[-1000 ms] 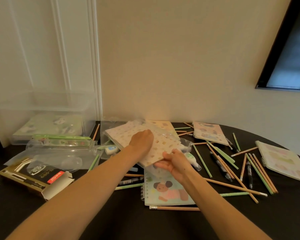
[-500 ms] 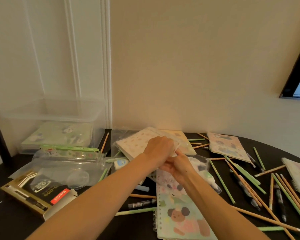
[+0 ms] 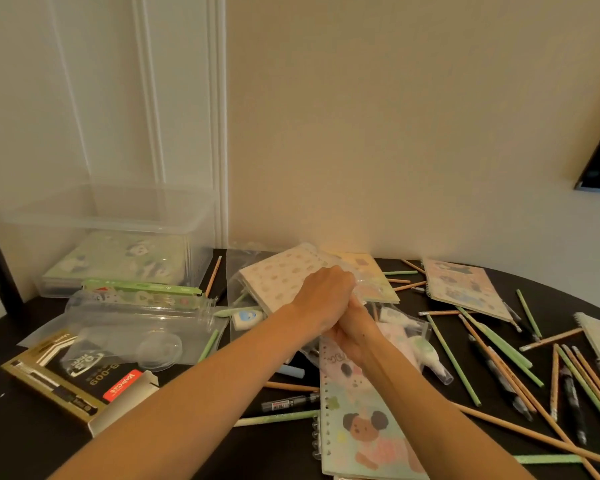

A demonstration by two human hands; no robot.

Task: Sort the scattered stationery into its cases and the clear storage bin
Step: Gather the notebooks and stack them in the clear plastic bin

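Notebook in its clear sleeve is sitting mid-frame, tilted; we're bringing both hands together over its near corner since a second ago. Left hand is curling round the sleeve; right hand underneath, grip unclear. Clear bin is waiting upper left.

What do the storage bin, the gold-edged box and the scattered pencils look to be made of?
Bin: clear, glossy plastic, since the wall and the panda notebook show through it. Box: printed cardboard, likely, with a folded open flap showing a pale inside. Pencils: apparently wood, some bare tan, others coated matte green.
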